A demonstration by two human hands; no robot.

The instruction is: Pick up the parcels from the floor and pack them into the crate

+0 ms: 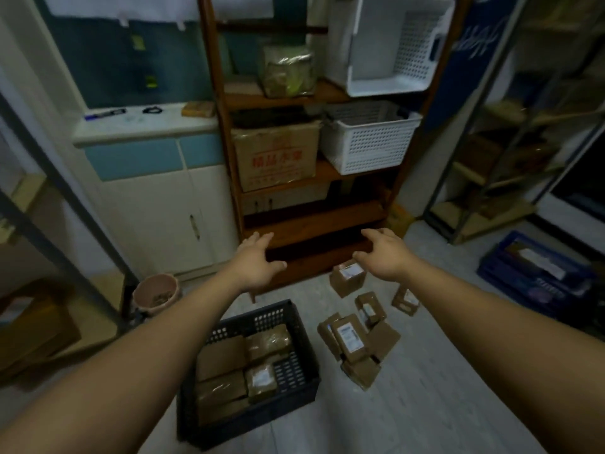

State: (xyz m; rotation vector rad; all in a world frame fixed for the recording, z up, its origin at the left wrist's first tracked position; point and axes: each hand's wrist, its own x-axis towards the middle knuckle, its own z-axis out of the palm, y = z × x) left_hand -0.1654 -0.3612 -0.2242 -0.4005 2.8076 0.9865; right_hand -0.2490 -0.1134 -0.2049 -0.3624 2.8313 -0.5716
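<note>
1. Parcels (348, 337): a loose heap of brown boxes lies on the floor at 3 o'clock from the dark crate (262, 314), near it but not touching. More packed parcels (222, 355) sit inside the crate, filling its 9 o'clock side.
2. The left hand (258, 260) and right hand (386, 253) are both held out ahead, fingers spread and relaxed, grasping nothing.
3. Step in hand, as judged: reach down for the next floor parcel. The labelled box on top of the heap is the sensible pick. It should be lifted straight up so the boxes leaning beneath it do not slide.
4. Bare crate floor shows at the 3 o'clock side. The parcel should go in flat, against the packed row.
5. Edges: the crate's 3 o'clock wall stands between heap and gap, so the parcel must clear the rim. The wooden shelf unit (314, 217) stands close at 12 o'clock of the farthest boxes.
6. Open room: bare floor lies at 6 o'clock of the heap. The pink bin (157, 293) at 10 o'clock and the blue crate (530, 273) at 3 o'clock are well apart.
</note>
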